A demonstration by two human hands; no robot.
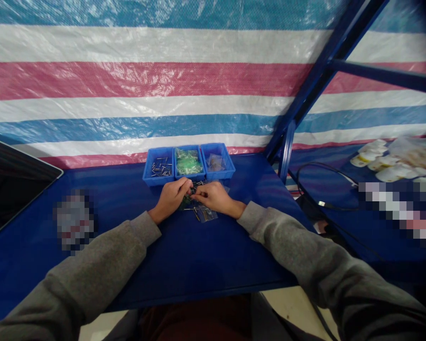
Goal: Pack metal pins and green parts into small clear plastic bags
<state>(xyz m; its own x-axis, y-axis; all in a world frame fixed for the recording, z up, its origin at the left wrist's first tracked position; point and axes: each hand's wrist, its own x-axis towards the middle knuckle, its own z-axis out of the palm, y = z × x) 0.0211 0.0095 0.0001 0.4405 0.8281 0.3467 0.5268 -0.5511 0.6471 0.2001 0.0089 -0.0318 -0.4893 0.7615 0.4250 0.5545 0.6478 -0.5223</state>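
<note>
Pinched between left hand [171, 196] and right hand [215, 195] before three blue bins [188, 163]: small green circuit board [186, 202], seemingly light, stiff, fragile, best held by edges.

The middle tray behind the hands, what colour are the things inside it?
Green. The head view shows the middle tray, itself blue, filled with green pieces.

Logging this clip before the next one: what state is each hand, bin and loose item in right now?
Left hand: fingers pinched on a small part, too small to identify.
Right hand: fingers curled, meeting the left.
Left blue plastic bin: holds scattered metal pins.
Middle blue plastic bin: filled with green pieces.
Right blue plastic bin: holds a clear bag.
Black cable: lying loose.
</note>
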